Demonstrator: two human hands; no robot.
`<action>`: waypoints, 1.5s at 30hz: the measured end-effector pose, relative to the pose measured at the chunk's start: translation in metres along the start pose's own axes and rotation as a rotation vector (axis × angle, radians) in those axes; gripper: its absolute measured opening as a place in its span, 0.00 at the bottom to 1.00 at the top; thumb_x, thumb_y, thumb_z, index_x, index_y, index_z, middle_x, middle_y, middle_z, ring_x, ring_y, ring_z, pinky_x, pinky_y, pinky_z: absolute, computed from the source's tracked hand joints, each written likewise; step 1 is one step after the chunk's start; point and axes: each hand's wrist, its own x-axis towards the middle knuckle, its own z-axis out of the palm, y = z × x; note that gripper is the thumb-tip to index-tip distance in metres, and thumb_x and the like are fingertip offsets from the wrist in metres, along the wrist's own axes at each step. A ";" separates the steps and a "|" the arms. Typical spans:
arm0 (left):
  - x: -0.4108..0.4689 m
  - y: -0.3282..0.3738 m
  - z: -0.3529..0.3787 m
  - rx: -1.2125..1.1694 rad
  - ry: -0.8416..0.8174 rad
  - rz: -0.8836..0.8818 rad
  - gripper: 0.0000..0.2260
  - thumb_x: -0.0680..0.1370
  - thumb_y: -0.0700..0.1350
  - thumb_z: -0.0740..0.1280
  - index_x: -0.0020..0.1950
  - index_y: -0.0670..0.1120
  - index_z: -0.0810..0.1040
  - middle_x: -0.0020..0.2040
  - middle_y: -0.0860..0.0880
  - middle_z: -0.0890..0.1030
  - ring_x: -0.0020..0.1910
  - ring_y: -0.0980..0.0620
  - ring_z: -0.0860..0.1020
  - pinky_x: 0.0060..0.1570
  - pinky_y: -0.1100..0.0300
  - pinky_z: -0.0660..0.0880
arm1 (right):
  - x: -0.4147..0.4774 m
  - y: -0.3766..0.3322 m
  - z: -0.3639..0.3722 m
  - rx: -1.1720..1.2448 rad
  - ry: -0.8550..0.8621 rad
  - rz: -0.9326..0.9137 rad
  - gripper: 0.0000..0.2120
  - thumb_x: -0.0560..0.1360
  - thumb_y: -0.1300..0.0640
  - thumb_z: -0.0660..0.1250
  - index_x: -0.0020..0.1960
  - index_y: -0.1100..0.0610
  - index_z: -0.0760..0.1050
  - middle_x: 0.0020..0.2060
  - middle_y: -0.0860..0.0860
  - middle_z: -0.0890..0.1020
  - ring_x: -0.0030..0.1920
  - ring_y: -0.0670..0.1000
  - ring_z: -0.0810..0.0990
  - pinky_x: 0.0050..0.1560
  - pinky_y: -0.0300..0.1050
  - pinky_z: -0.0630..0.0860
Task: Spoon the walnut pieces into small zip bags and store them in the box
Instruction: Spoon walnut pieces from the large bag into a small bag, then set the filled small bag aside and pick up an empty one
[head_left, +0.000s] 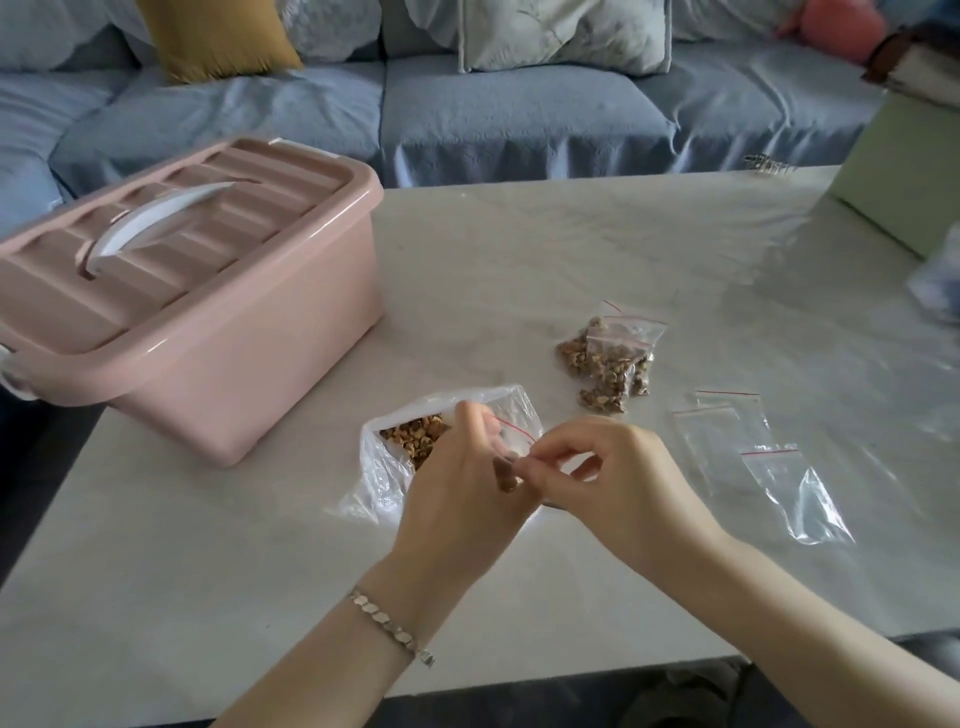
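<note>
Walnut pieces (415, 441) are seen inside an open clear plastic bag (376, 467), which lies on the table (519, 249) just right of the pink box (234, 364), near its front corner. Directly above that bag the hands are held close together. A small zip bag (513, 439) with a red strip is pinched at its mouth by the curled fingers of the left hand (457, 488) and the right hand (618, 478). A small brown item is seen at the left fingertips; what it is cannot be told. Filled zip bags (613, 358) are piled further right of the box, and empty zip bags (727, 436) are spread beyond those, farthest from it. The box is closed by its lid (249, 208).
</note>
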 end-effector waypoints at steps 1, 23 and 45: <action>0.002 0.001 0.002 -0.009 -0.001 0.009 0.21 0.68 0.60 0.68 0.45 0.48 0.62 0.38 0.53 0.78 0.36 0.55 0.77 0.33 0.60 0.71 | 0.001 0.002 -0.002 -0.003 0.007 0.009 0.08 0.69 0.49 0.70 0.32 0.44 0.78 0.33 0.43 0.81 0.38 0.39 0.76 0.38 0.31 0.71; -0.011 -0.035 -0.024 0.163 -0.195 -0.069 0.01 0.76 0.51 0.66 0.45 0.57 0.75 0.41 0.60 0.79 0.41 0.67 0.75 0.38 0.75 0.67 | 0.099 0.106 -0.035 -0.259 0.227 0.197 0.11 0.73 0.50 0.68 0.49 0.57 0.78 0.42 0.51 0.79 0.44 0.54 0.77 0.46 0.47 0.74; -0.006 -0.005 0.005 0.073 -0.213 0.035 0.03 0.74 0.46 0.68 0.43 0.55 0.77 0.41 0.67 0.78 0.42 0.66 0.76 0.37 0.73 0.70 | -0.004 0.189 -0.121 -0.222 0.234 0.679 0.12 0.66 0.62 0.72 0.48 0.58 0.74 0.35 0.50 0.77 0.33 0.49 0.73 0.32 0.40 0.68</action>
